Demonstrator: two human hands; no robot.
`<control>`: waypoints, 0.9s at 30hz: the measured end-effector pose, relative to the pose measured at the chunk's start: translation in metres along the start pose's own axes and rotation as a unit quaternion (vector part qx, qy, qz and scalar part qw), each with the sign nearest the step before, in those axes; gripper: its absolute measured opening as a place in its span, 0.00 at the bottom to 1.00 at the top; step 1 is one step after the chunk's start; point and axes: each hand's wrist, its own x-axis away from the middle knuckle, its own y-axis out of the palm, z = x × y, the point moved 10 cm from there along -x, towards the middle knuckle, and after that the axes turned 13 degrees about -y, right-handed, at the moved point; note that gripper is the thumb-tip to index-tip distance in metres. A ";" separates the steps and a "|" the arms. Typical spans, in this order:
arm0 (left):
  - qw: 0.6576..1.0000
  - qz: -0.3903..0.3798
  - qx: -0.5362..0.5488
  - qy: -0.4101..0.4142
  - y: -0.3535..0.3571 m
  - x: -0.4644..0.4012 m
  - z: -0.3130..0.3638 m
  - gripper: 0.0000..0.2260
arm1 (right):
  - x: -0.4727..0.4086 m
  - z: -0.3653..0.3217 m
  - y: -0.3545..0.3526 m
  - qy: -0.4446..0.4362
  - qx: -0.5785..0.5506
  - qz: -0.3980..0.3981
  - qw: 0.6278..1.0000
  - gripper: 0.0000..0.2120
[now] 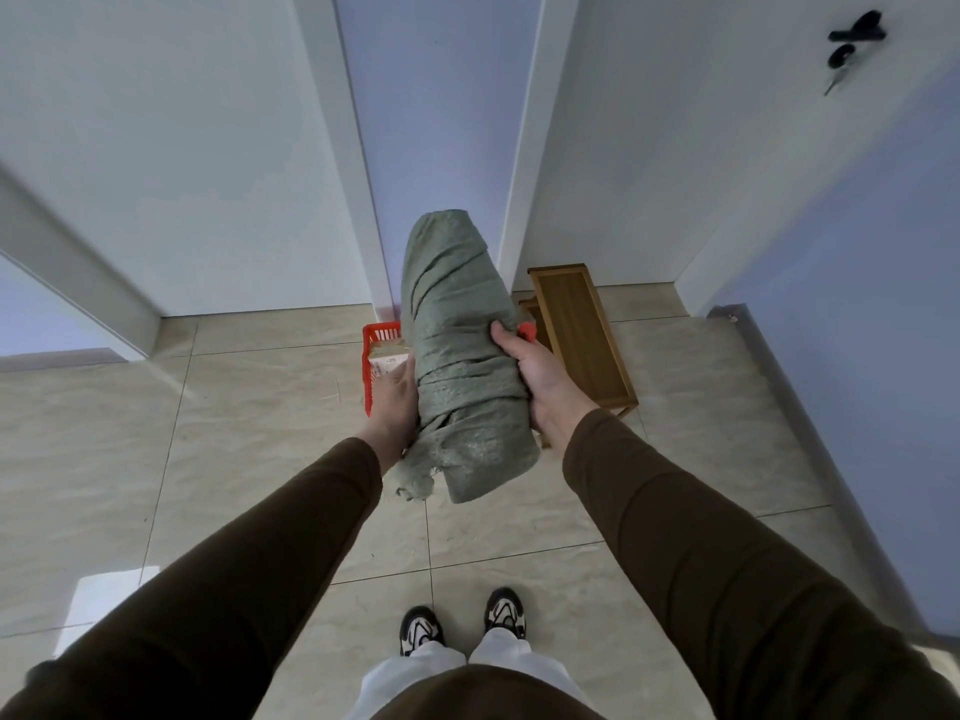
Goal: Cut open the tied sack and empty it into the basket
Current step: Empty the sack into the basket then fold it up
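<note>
I hold a grey-green woven sack up in the air between both hands, its length running away from me. It is rolled and creased, with a frayed loose end hanging nearest me. My left hand grips its left side and my right hand grips its right side, thumb on top. Behind and below the sack a red plastic basket stands on the floor, mostly hidden. A light carton shows inside the basket at its left.
A small wooden stool stands on the tiled floor right of the basket. White door frames and a lilac door rise behind. A door with a black handle is at the right. My shoes are near the bottom.
</note>
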 end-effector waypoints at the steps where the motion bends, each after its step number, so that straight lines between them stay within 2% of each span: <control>1: 0.988 0.052 -0.142 0.034 -0.003 0.000 0.006 0.16 | 0.000 -0.001 0.000 -0.003 0.009 0.001 1.000 0.18; 2: 0.955 0.087 -0.276 0.069 -0.001 0.000 0.013 0.17 | 0.000 -0.001 -0.001 -0.006 0.018 0.004 1.000 0.15; 3: 0.924 0.108 -0.354 0.093 0.000 0.001 0.019 0.18 | 0.000 -0.002 -0.001 -0.014 0.030 0.008 0.999 0.12; 4: 0.921 0.116 -0.357 0.101 -0.001 0.002 0.021 0.18 | 0.000 -0.004 -0.002 -0.028 0.049 0.013 0.998 0.09; 6: 0.942 0.132 -0.287 0.116 -0.008 0.010 0.028 0.14 | 0.000 -0.010 0.001 -0.072 0.095 0.021 0.993 0.05; 8: 0.935 0.166 -0.284 0.129 -0.012 0.015 0.034 0.09 | 0.000 -0.018 0.005 -0.119 0.134 0.021 0.984 0.03; 9: 0.918 0.187 -0.321 0.137 -0.014 0.018 0.039 0.07 | -0.001 -0.021 0.007 -0.138 0.152 0.016 0.979 0.03; 12: 0.832 0.210 -0.490 0.150 -0.011 0.011 0.043 0.07 | -0.001 -0.027 0.007 -0.143 0.165 0.003 0.976 0.05; 13: 0.820 0.197 -0.520 0.139 -0.010 0.004 0.038 0.12 | -0.001 -0.026 0.005 -0.128 0.147 0.003 0.981 0.06; 14: 0.837 0.172 -0.509 0.103 -0.012 -0.004 0.030 0.16 | 0.000 -0.024 0.003 -0.110 0.119 0.006 0.987 0.08; 16: 0.902 0.088 -0.421 0.038 -0.007 -0.015 0.010 0.21 | 0.001 -0.020 0.000 -0.080 0.056 0.014 0.995 0.11; 17: 0.945 0.028 -0.327 0.018 0.000 -0.016 0.002 0.21 | 0.002 -0.018 -0.001 -0.069 0.032 0.014 0.997 0.13; 18: 0.981 -0.037 -0.190 -0.009 0.008 -0.014 -0.004 0.21 | 0.003 -0.015 -0.002 -0.056 0.012 0.013 0.998 0.14; 19: 0.993 -0.104 -0.031 -0.048 0.018 -0.010 -0.012 0.22 | 0.004 -0.010 -0.002 -0.037 -0.001 0.014 0.999 0.14; 20: 0.978 -0.155 0.100 -0.096 0.026 -0.002 -0.016 0.26 | 0.006 -0.004 -0.003 -0.012 -0.013 0.017 1.000 0.13; 21: 0.960 -0.179 0.176 -0.122 0.029 0.004 -0.017 0.32 | 0.008 0.004 -0.003 0.014 -0.021 0.021 0.999 0.12; 24: 0.944 -0.200 0.245 -0.097 0.034 0.013 -0.003 0.40 | 0.009 0.015 -0.004 0.043 -0.001 0.016 0.999 0.10; 27: 0.935 -0.198 0.280 -0.095 0.034 0.015 -0.003 0.41 | -0.001 0.009 -0.006 -0.006 0.107 0.007 0.994 0.13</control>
